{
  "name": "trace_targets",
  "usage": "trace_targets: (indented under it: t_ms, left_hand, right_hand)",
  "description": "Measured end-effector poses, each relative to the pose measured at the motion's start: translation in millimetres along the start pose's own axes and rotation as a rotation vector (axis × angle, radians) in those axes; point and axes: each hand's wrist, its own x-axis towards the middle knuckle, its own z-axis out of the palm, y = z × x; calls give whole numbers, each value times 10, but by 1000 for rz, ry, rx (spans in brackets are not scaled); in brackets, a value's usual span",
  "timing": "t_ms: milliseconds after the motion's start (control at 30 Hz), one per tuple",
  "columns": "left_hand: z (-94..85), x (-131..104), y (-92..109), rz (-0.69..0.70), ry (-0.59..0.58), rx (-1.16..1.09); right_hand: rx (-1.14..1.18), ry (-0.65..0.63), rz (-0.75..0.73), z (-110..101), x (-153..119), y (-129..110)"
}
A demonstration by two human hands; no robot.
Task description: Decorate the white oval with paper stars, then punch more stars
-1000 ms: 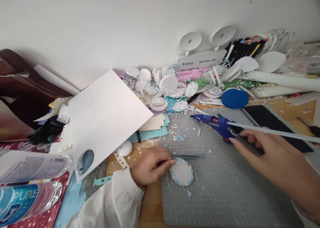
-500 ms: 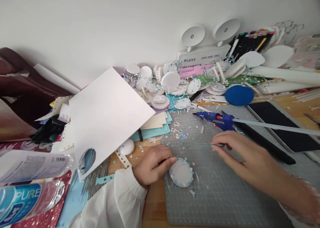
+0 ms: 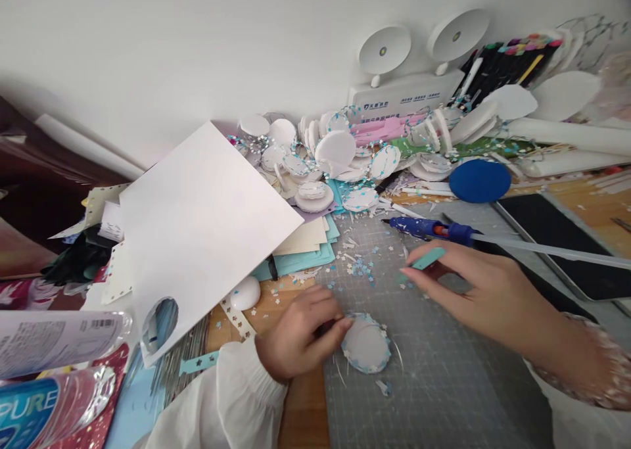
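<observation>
At the left edge of the grey cutting mat (image 3: 444, 383), my left hand (image 3: 305, 334) pinches the rim of a white disc (image 3: 367, 347). Small blue and white stars line the disc's edge, and thin wire curves out around it. My right hand (image 3: 473, 278) is raised over the mat with teal tweezers (image 3: 430, 258) between thumb and fingers; their tips are blurred. Loose blue star pieces (image 3: 363, 268) are scattered on the mat between the hands. A small pale scrap (image 3: 383, 388) lies just below the disc.
Behind my right hand are a blue glue gun (image 3: 419, 227) with a long glue stick and a phone (image 3: 557, 238). White discs (image 3: 335, 150) pile up along the wall. A large white board (image 3: 207, 212) leans at left, near a bottle (image 3: 44, 406).
My right hand has shifted slightly left and turned the tweezers, so their flat teal side shows. My left hand stays by the disc. The view has moved a little.
</observation>
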Motion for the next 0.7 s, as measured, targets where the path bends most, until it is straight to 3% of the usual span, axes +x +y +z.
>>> trace_targets:
  t_ms: [133,400,600,700]
  left_hand:
    - [9,-5,-4,-35,63,-29]
    - [10,-4,2,-109,79,-81]
    - [-39,-28,77,-363,109,-387]
    - [-46,-39,110,-391,77,-406]
  right_hand:
    - [153,117,-1,95,-10,-79]
    - [251,193,147,275,-138,-19]
    - [251,227,149,265,-140,-2]
    - [220,221,123,284,-138,0]
